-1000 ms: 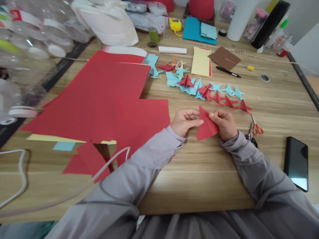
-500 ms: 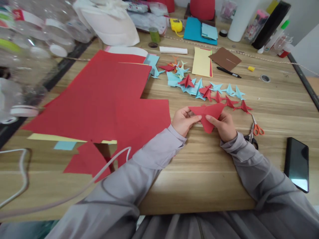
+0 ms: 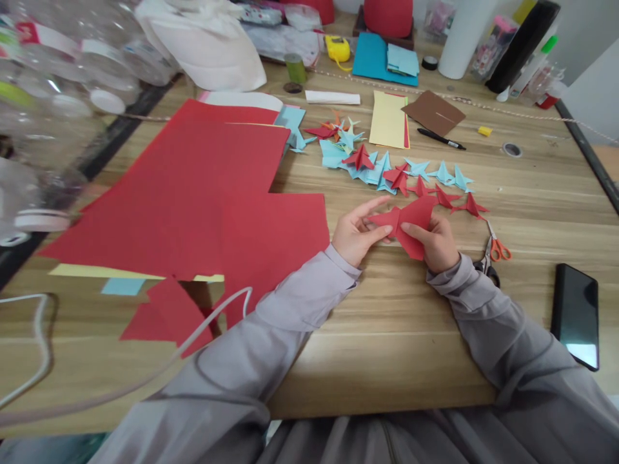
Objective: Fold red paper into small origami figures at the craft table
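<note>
Both my hands hold a small folded piece of red paper (image 3: 411, 222) just above the wooden table (image 3: 387, 335). My left hand (image 3: 355, 233) pinches its left tip between thumb and fingers, with the index finger stretched out along the top. My right hand (image 3: 435, 241) grips the paper's right half, thumb on top. Just beyond the hands lies a row of finished red and light blue folded paper shapes (image 3: 411, 177).
Large red paper sheets (image 3: 193, 193) cover the left of the table. Orange-handled scissors (image 3: 493, 251) and a black phone (image 3: 575, 316) lie to the right. Yellow paper (image 3: 388, 119), brown card (image 3: 434, 113) and a pen (image 3: 441, 138) sit further back. A white cable (image 3: 145, 367) crosses the near left.
The red paper went from an upright triangle to a wide, flatter shape spread between both hands. My left index finger has stretched out.
</note>
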Demonstrator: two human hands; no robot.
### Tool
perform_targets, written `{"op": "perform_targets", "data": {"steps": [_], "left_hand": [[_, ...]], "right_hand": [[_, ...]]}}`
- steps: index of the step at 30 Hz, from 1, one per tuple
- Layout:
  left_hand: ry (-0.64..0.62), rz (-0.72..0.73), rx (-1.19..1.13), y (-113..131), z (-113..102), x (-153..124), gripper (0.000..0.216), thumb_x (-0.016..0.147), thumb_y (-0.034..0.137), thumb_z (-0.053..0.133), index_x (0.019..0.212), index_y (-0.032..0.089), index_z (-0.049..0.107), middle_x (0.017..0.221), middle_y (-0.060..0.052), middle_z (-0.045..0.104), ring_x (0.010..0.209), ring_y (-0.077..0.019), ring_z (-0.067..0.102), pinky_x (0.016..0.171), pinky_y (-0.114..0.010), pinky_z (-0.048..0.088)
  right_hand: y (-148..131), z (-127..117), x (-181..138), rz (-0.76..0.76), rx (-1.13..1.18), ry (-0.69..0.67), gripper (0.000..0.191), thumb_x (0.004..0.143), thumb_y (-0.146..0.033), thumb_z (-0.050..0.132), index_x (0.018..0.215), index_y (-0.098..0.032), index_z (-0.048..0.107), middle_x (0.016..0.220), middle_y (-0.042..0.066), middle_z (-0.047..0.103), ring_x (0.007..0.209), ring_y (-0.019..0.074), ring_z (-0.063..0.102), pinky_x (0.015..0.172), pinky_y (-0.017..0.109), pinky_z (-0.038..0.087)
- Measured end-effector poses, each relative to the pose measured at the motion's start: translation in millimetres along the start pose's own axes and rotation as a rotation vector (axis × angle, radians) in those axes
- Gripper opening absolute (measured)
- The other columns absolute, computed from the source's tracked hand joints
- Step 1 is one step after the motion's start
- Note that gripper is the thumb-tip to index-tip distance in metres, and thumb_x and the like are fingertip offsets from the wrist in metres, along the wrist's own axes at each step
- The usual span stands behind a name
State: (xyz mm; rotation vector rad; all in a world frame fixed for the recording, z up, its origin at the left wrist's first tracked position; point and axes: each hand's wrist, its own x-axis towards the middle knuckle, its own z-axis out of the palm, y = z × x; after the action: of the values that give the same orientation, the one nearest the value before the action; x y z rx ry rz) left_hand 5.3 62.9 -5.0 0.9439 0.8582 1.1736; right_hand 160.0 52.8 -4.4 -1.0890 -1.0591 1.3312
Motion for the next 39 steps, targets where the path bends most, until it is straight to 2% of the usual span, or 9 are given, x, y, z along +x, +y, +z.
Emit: {"op": "perform_targets", "data": {"steps": [6,13,17,22,27,30,34,36,39], "left_hand": [[0.037,0.003,0.014,-6.1,-2.9,1.3,0.039,0.054,0.025,0.083,0.09,0.016,0.072,0.061,-0.001,0.068,0.052,-0.0125,0.063,0.052,-0.023,0.054],[0.047,-0.041,-0.01,-2.9,-1.1,2.1,0.028,0.049,0.023,0.083,0.068,0.014,0.065,0.051,0.003,0.064,0.041,-0.0113,0.06,0.043,-0.021,0.05],[-0.005,-0.017,-0.029,-1.9,-1.0,0.4,0.028,0.051,0.024,0.083,0.072,0.014,0.067,0.06,0.0,0.069,0.046,-0.0123,0.063,0.046,-0.022,0.053],[-0.144,-0.013,-0.088,-4.5,-3.1,-0.9,0.047,0.047,0.02,0.087,0.091,0.015,0.072,0.07,-0.003,0.073,0.065,-0.0167,0.07,0.071,-0.031,0.06],[-0.071,0.008,-0.031,-6.0,-1.3,-0.9,0.042,0.044,0.02,0.088,0.083,0.014,0.073,0.078,-0.004,0.074,0.067,-0.0161,0.07,0.073,-0.031,0.06],[-0.02,0.011,-0.016,-3.4,1.7,-1.9,0.038,0.043,0.026,0.089,0.075,0.014,0.072,0.073,-0.004,0.074,0.061,-0.0156,0.069,0.068,-0.032,0.06],[0.075,0.039,0.042,0.7,4.1,-2.1,0.035,0.046,0.034,0.087,0.068,0.013,0.07,0.06,-0.003,0.069,0.049,-0.014,0.064,0.054,-0.03,0.058],[0.121,0.075,0.064,1.6,4.1,-1.4,0.032,0.048,0.034,0.087,0.064,0.013,0.068,0.056,-0.001,0.067,0.045,-0.0123,0.061,0.049,-0.027,0.055],[0.125,0.108,0.072,1.8,3.6,-0.6,0.029,0.05,0.031,0.086,0.061,0.013,0.066,0.052,0.0,0.065,0.044,-0.0105,0.059,0.046,-0.023,0.051]], "right_hand": [[-2.2,0.4,-2.7,-0.098,-0.184,-0.058,0.024,0.068,-0.038,0.077,0.077,-0.018,0.068,0.07,0.0,0.068,0.059,0.0123,0.057,0.059,0.027,0.049],[-0.5,-0.2,-0.5,-0.158,-0.203,-0.072,0.018,0.069,-0.03,0.076,0.084,-0.021,0.074,0.08,0.002,0.073,0.072,0.0156,0.065,0.069,0.03,0.052],[1.1,-2.0,2.0,-0.088,-0.079,-0.054,0.014,0.063,-0.024,0.078,0.076,-0.022,0.075,0.074,0.0,0.073,0.068,0.0161,0.065,0.068,0.031,0.053],[-1.1,-1.3,3.5,-0.036,0.022,0.048,0.015,0.058,-0.016,0.078,0.07,-0.023,0.074,0.07,-0.003,0.072,0.068,0.0154,0.065,0.07,0.031,0.053],[-3.0,-1.7,3.1,-0.051,-0.001,0.024,0.014,0.057,-0.015,0.078,0.068,-0.022,0.074,0.066,-0.003,0.07,0.062,0.0126,0.062,0.064,0.026,0.05],[-2.9,-2.9,1.7,-0.059,-0.01,-0.056,0.01,0.063,-0.026,0.078,0.07,-0.02,0.073,0.062,-0.002,0.067,0.056,0.0124,0.06,0.056,0.026,0.049],[-0.8,-4.4,0.6,-0.106,0.019,-0.14,0.042,0.078,-0.059,0.059,0.069,-0.02,0.07,0.061,0.002,0.065,0.056,0.0155,0.06,0.05,0.028,0.047],[-0.3,-4.3,0.7,-0.155,0.043,-0.13,0.05,0.073,-0.069,0.057,0.073,-0.021,0.07,0.067,0.003,0.067,0.063,0.0175,0.062,0.053,0.029,0.049],[-1.4,-2.5,1.1,-0.17,-0.038,-0.085,0.04,0.061,-0.058,0.076,0.076,-0.022,0.071,0.073,0.001,0.069,0.068,0.0162,0.062,0.061,0.029,0.05]]}}
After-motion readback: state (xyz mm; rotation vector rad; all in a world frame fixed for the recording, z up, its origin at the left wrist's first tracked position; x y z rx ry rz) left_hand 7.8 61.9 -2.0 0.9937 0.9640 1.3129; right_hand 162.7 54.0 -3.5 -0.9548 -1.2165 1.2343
